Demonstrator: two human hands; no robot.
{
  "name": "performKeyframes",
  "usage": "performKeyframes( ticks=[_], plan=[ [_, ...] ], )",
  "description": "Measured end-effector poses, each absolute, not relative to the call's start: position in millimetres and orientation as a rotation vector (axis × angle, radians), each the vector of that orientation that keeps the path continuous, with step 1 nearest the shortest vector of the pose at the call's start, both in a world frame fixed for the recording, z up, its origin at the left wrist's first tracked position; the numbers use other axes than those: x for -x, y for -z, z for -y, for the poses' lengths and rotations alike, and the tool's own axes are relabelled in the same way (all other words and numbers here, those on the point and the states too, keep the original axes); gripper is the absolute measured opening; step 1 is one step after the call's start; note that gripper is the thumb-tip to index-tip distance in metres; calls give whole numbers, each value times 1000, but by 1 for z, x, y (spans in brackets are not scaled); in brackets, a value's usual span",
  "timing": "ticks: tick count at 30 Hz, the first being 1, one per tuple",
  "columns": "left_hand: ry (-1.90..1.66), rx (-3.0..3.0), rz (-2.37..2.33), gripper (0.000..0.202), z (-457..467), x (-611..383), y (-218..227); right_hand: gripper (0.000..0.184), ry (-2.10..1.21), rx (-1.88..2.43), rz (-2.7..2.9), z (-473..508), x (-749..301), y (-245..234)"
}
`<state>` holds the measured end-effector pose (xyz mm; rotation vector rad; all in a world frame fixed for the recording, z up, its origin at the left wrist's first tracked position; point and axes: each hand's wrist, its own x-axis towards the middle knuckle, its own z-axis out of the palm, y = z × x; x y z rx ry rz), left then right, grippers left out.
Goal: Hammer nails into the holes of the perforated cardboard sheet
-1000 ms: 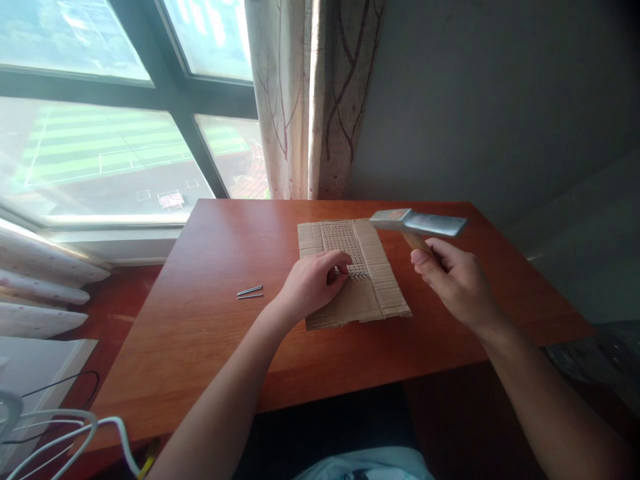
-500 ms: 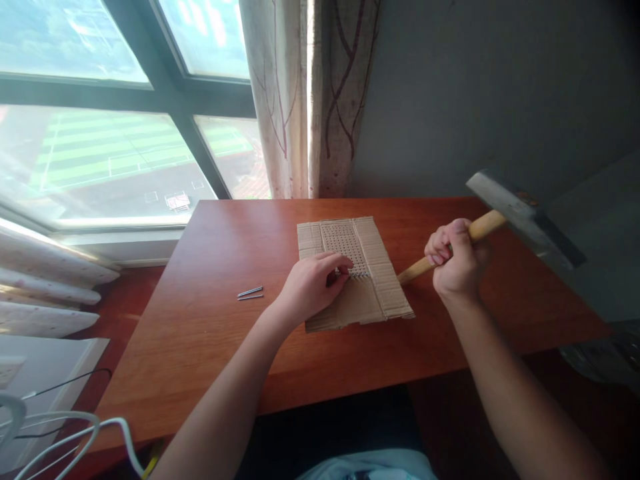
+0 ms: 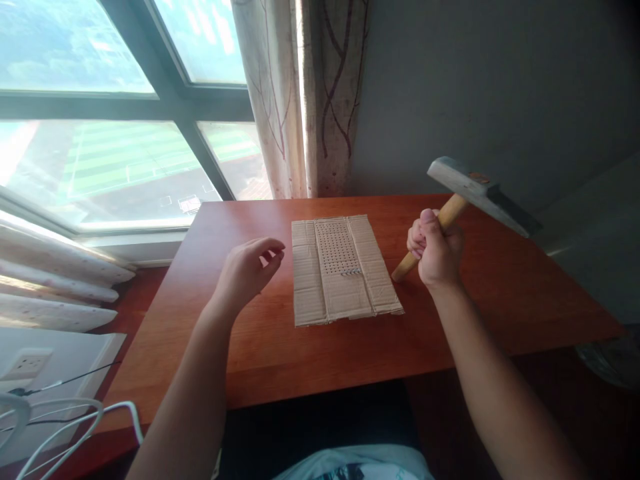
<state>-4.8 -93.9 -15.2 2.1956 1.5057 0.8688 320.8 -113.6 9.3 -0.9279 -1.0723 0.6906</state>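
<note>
A flat piece of cardboard [image 3: 345, 269] lies on the red-brown wooden table [image 3: 450, 313], with a grid of small holes down its middle strip and a short row of nails [image 3: 350, 272] driven in at the grid's near end. My right hand [image 3: 436, 252] is closed round the wooden handle of a hammer [image 3: 475, 193], whose grey metal head is raised up and to the right of the cardboard. My left hand [image 3: 247, 270] hovers above the table to the left of the cardboard, fingers loosely curled and apart, holding nothing.
A large window [image 3: 100, 120] and a patterned curtain [image 3: 310, 100] stand behind the table, with a grey wall [image 3: 475, 87] to the right. White cables [image 3: 75, 427] and a wall socket [image 3: 25, 363] are at the lower left.
My left hand has lifted off the cardboard and moved left, covering where two loose nails lay. The hammer swung from over the cardboard up to the right.
</note>
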Motion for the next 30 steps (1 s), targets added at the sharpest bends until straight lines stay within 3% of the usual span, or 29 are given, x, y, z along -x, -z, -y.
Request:
performKeyframes(
  ticks=[4, 14, 30],
  plan=[
    [-400, -2339, -1764, 19, 106, 45, 21, 55, -707, 923, 1067, 115, -322, -8],
    [51, -2376, -1826, 25, 110, 62, 19, 57, -668, 915, 1020, 116, -328, -7],
    [193, -2359, -1804, 30, 112, 58, 10, 56, -678, 885, 1003, 119, -327, -8]
  ],
)
